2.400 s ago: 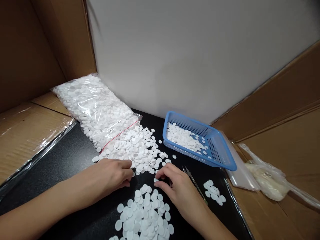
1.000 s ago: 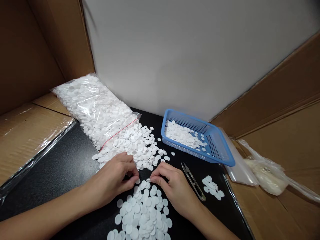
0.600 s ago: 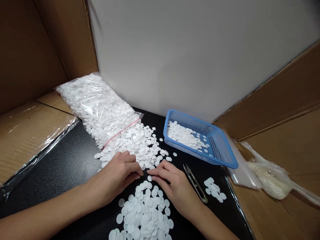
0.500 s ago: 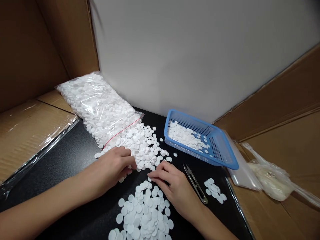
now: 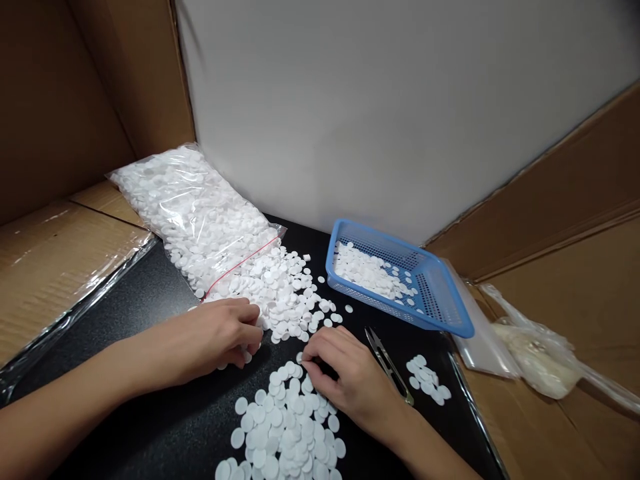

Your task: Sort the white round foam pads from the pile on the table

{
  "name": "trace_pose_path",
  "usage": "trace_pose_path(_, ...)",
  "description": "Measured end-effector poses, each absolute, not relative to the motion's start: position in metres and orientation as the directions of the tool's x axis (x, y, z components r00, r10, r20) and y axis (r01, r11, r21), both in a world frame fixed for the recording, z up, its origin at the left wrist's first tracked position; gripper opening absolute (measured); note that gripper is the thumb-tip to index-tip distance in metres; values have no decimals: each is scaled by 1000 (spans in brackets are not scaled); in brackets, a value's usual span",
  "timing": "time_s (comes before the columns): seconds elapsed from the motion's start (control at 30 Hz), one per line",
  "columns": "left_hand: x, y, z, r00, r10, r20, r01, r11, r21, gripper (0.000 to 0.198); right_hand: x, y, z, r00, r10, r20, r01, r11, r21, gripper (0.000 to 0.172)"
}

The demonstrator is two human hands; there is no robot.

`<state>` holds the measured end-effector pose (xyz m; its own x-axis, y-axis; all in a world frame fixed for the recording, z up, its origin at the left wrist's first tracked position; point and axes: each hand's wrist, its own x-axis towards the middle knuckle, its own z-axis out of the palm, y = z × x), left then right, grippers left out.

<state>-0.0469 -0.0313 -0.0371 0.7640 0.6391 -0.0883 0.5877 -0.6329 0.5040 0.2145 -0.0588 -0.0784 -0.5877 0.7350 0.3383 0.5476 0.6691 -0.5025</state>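
My right hand (image 5: 350, 377) is closed in a pinch at a small white disc (image 5: 299, 357) above the near pile. Curled fingers of my left hand (image 5: 225, 337) rest low over the black tabletop, beside the spilled white discs (image 5: 287, 293). A few discs show beneath those fingers; whether one is gripped is hidden. Below and between both hands lies a near pile of flat white discs (image 5: 290, 427). At the far left, a clear zip bag (image 5: 200, 207) with a red seal line is full of discs, which spread out from its mouth.
A blue basket (image 5: 453, 327) holding discs stands at the back right. Thread snips (image 5: 385, 360) lie just right of my right hand, near a small disc cluster (image 5: 429, 380). Clear plastic bags (image 5: 537, 360) lie at the right. Cardboard panels (image 5: 565, 180) flank the table.
My left hand has drawn slightly left and down, away from the spilled discs. My right hand's fingers have curled in more, staying near the same disc.
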Motion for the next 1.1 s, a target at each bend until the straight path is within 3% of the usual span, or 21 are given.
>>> trace_pose_path(0.1, -38, -35, -45, 747, 665, 10, 569, -647, 508, 21, 218, -60, -74, -581, 736, 347, 533, 667, -521, 20)
trace_pose_path(0.37, -21, -48, -55, 698, 715, 47, 552, -578, 601, 18, 220, -60, -73, -653, 703, 282, 498, 679, -540, 22)
trace_pose_path(0.5, -22, -47, -57, 665, 746, 37, 536, -511, 672, 17, 215, -58, -81, -612, 712, 343, 525, 691, -497, 21)
trace_pose_path(0.7, -18, -47, -54, 612, 791, 6, 589, -460, 665, 15, 214, -58, -79, -662, 663, 348, 538, 745, -396, 22)
trace_pose_path(0.9, -14, -49, -53, 515, 850, -116, 675, -317, 667, 9, 220, -61, -69, -701, 646, 301, 502, 747, -436, 24)
trace_pose_path(1.1, -14, -49, -56, 486, 865, -124, 638, -254, 727, 8, 221, -66, -58, -698, 673, 246, 510, 708, -489, 22)
